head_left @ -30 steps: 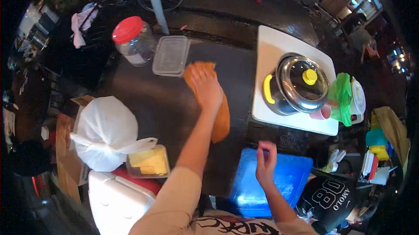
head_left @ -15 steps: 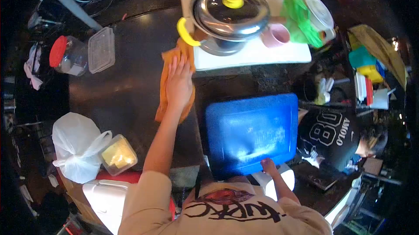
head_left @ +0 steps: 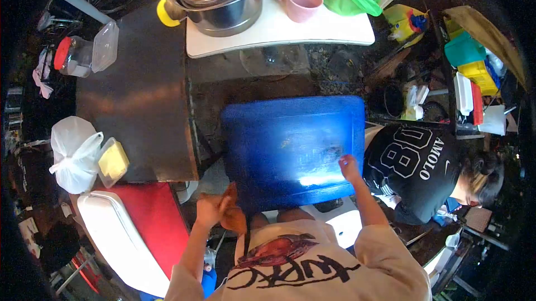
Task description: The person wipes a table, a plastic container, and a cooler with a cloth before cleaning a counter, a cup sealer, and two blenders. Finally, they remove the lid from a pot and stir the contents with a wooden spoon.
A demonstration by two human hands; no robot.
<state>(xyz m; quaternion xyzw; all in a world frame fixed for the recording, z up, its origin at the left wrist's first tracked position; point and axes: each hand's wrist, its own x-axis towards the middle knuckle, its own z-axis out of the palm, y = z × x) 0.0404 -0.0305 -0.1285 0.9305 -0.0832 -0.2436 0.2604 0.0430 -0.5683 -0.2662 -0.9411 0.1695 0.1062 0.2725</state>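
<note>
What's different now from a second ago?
The left hand has drawn the orange cloth back off the dark table; spread beneath it before, the cloth is now gathered in its grip. The right hand has moved toward the right edge of the blue surface. The pot, jar and white bag stayed put.

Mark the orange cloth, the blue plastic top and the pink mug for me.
Orange cloth (head_left: 233, 221), head view: on its lower bunched part.
Blue plastic top (head_left: 291, 147), head view: middle of its upper face.
Pink mug (head_left: 301, 12), head view: outer wall, below the rim.
</note>
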